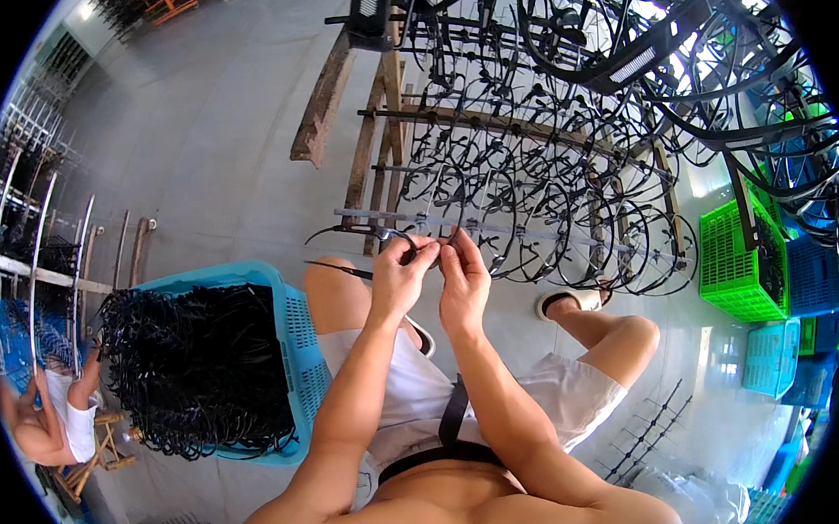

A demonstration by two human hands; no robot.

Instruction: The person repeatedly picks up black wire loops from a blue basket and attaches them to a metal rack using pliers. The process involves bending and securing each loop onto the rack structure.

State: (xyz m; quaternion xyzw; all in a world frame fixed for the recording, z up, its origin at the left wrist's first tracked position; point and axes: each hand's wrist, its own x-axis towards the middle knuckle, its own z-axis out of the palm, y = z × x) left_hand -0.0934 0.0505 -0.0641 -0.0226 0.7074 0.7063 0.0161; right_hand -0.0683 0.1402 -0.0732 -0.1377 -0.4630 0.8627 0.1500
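While left grip [401,276] pinches a black strip [346,229], right grip [465,277] seemingly does too.

Nothing readable in this view: can't make out any text, label, brand, number or sign on anything. Closest candidate is a pale patch [635,65] on a black band [669,50], up and to the right of the blue basket [303,358]. Can't tell if it's print or just mesh, too small. Visible side of the blue basket shows slots only, no legible marking.
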